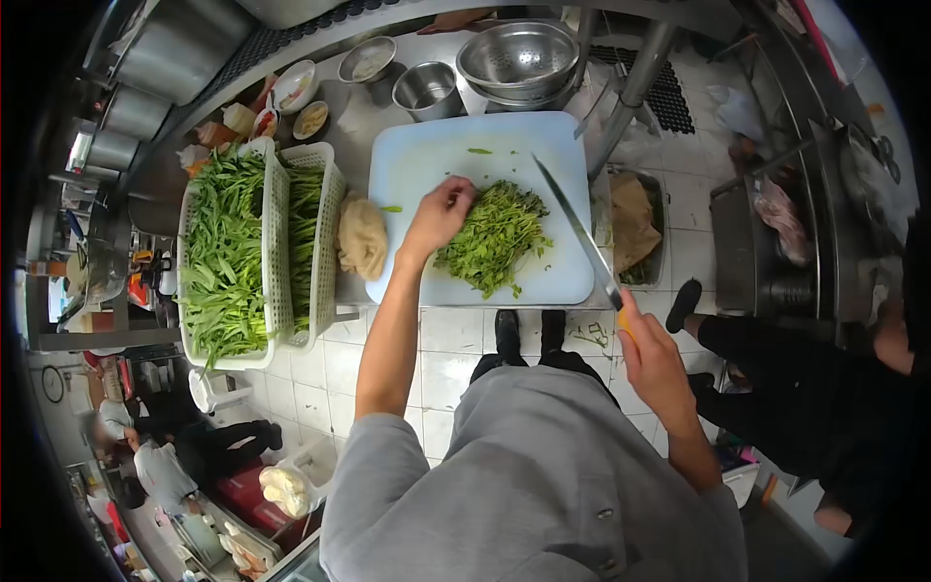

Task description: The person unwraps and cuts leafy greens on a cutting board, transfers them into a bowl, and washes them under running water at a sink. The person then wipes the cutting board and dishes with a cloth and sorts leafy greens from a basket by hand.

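A pile of cut green herbs (499,238) lies on the white cutting board (407,160). At the pile's upper left edge is my left hand (442,213), its fingers curled together; whether they pinch any leaves is hidden. My right hand (648,354) grips the yellow handle of a long knife (579,231). The blade is raised to the right of the herbs, its tip pointing up and left over the board, apart from the pile. A few green scraps lie near the board's top.
Baskets of long leafy greens (225,257) and a tan cloth (362,238) are left of the board. Metal bowls (517,60) and a pot (428,91) sit behind it. A table post (645,68) rises at right. Other people are at right and lower left.
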Available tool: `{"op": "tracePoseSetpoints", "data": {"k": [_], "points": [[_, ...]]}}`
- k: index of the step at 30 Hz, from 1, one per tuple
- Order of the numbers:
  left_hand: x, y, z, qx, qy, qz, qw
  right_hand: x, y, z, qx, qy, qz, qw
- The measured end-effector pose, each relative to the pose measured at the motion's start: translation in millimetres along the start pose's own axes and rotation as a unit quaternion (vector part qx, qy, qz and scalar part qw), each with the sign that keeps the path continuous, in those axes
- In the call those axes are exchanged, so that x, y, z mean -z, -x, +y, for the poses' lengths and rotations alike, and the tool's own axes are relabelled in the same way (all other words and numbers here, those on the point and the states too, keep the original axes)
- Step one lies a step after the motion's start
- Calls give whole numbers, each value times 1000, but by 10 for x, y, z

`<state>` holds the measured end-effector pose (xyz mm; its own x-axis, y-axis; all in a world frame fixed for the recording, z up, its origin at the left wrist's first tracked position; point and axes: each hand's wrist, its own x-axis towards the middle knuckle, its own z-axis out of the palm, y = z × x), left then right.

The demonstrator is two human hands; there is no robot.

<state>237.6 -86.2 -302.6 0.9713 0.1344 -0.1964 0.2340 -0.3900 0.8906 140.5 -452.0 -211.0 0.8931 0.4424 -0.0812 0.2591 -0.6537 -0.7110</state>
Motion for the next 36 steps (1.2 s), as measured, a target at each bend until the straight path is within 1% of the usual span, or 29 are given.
{"op": "tracePoseSetpoints", "data": {"k": [2, 4, 6, 8, 11, 12, 15, 16, 19, 20, 23, 24, 27, 30, 33, 34, 36], "points": [[-49, 108, 70, -60, -82, -14, 995, -23, 0, 89, -15, 13, 10, 1000], [-95, 266, 212, -133, -163, -18, 977, -73, -35, 189, -21, 25, 25, 999], [-342, 509, 436, -142, -340, 13, 929, -209, -167, 290, -13, 35, 56, 998], [-474, 511, 456, -116, -416, 21, 902, -297, -280, 352, -8, 42, 74, 996], [-222, 272, 319, -59, -275, -46, 959, -419, -429, 377, -2, 38, 86, 996], [-137, 217, 255, -92, -200, -47, 974, -455, -460, 388, -1, 37, 90, 995], [85, 198, 348, -90, -56, -73, 992, -522, -508, 443, -4, 37, 93, 995], [160, 239, 458, -99, -92, -63, 989, -540, -513, 457, -7, 36, 92, 995], [330, 308, 688, -74, -23, -83, 994, -574, -527, 478, -12, 33, 93, 995], [372, 290, 663, -90, -22, -85, 992, -577, -527, 481, -13, 30, 94, 995], [439, 332, 824, -76, -23, -82, 993, -571, -520, 492, -12, 22, 98, 995], [462, 349, 904, -79, -53, -87, 992, -571, -521, 495, -11, 19, 101, 995], [489, 382, 963, -48, -15, -122, 991, -572, -505, 493, -13, 10, 104, 994], [439, 329, 803, -85, -109, -132, 982, -564, -498, 489, -15, 8, 104, 994], [278, 177, 390, -140, -162, -145, 966, -581, -499, 510, -13, 9, 105, 994], [168, 181, 351, -146, -211, -137, 957, -583, -502, 518, -11, 10, 106, 994], [-155, 326, 341, -118, -338, -93, 929, -585, -503, 508, -11, 10, 106, 994]]}}
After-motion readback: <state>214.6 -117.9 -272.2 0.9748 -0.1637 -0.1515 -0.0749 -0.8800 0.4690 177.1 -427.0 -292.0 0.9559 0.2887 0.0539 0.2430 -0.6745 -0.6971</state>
